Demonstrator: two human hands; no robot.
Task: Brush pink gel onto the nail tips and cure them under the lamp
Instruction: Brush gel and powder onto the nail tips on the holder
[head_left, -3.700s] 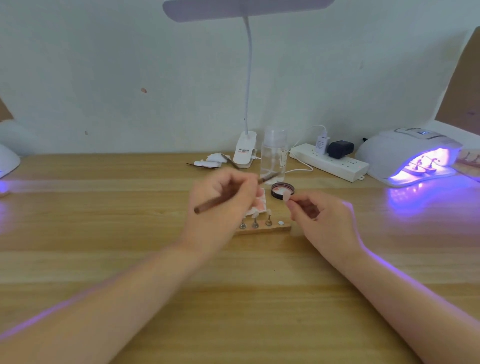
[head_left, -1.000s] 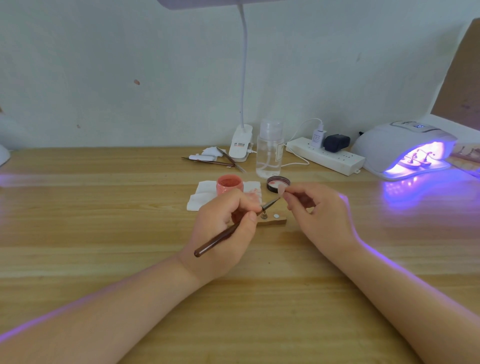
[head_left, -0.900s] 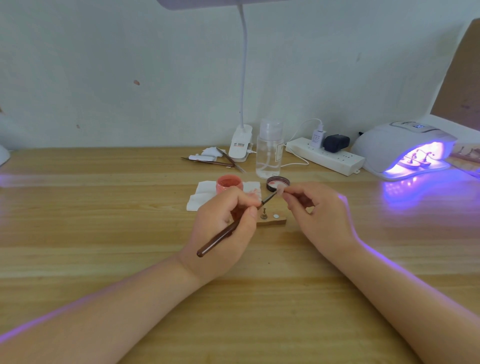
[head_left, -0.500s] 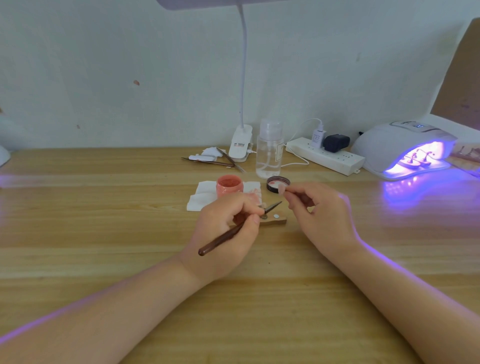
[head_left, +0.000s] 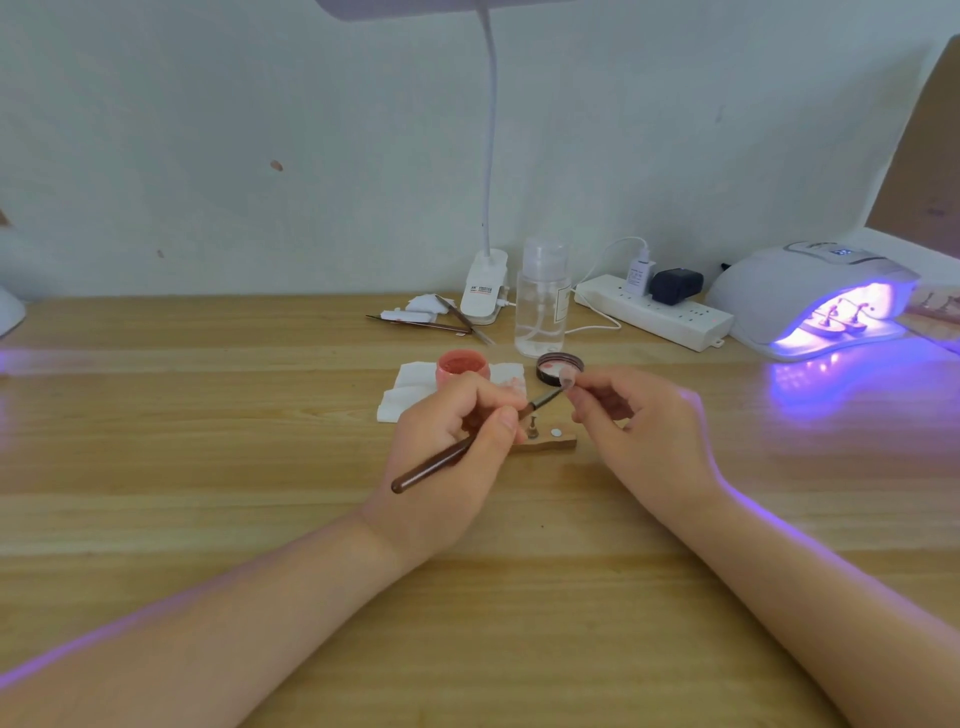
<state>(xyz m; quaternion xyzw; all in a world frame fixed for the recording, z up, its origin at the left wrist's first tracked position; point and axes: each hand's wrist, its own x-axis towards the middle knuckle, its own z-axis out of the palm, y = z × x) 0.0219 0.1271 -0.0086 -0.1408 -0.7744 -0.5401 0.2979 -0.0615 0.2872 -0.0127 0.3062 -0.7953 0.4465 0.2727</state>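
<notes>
Nail tip (head_left: 568, 383), pinched in my right hand (head_left: 641, 431), meets the brush (head_left: 467, 447) gripped in my left hand (head_left: 452, 457); coating appears underway. Beyond, gel pot (head_left: 462, 368) stands open. Far right, lamp (head_left: 810, 296) glows over other tips, seemingly curing.

- The gel pot (head_left: 463, 366) is sitting on the tissue (head_left: 405, 395), left of the lid (head_left: 558, 366).
- The wooden stand (head_left: 550, 441) is lying before them, between the left hand (head_left: 452, 457) and right hand (head_left: 644, 431).
- The curing lamp (head_left: 810, 296) is standing far right on the tabletop (head_left: 208, 441), the power strip (head_left: 654, 312) just left of it.
</notes>
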